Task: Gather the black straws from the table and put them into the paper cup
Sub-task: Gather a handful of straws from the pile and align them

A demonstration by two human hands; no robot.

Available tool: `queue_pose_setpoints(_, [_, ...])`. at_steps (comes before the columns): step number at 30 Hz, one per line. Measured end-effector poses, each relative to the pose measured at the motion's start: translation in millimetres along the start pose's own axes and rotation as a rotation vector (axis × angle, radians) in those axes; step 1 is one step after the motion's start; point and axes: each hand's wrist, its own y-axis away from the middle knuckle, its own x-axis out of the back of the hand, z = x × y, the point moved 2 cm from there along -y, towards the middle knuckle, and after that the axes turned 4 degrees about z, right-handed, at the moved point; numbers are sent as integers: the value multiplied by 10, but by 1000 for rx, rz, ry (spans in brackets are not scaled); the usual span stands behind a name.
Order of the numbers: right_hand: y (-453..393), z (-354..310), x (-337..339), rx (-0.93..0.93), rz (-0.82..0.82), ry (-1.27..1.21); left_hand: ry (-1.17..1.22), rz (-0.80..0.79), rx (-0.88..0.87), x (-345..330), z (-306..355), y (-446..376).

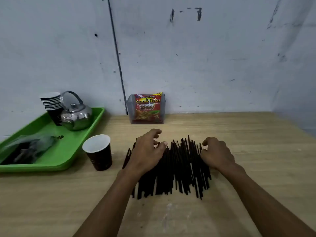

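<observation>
Several black straws lie side by side in a loose flat pile on the wooden table. My left hand rests palm down on the pile's left part, fingers curled and apart. At the pile's right edge my right hand presses against the straws with bent fingers. Neither hand has lifted any straw. A dark paper cup with a white inside stands upright and looks empty, left of the pile and close to my left hand.
A green tray at the left holds a stack of paper cups, a steel kettle and a plastic bag. A clear holder with a red snack packet stands against the wall behind the pile.
</observation>
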Motion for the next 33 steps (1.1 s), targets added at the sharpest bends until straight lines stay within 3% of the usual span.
queue_pose_setpoints(9, [-160, 16, -184, -73, 88, 63, 180, 278, -14, -101, -108, -201])
queue_pose_setpoints(16, [-57, -58, -211, -69, 72, 144, 180, 358, -40, 46, -105, -37])
queue_pose_setpoints(26, [-12, -18, -193, -59, 83, 17, 108, 322, -101, 12, -59, 59])
queue_pose_setpoints(33, [38, -72, -205, -54, 37, 99, 110, 322, -117, 0, -69, 60])
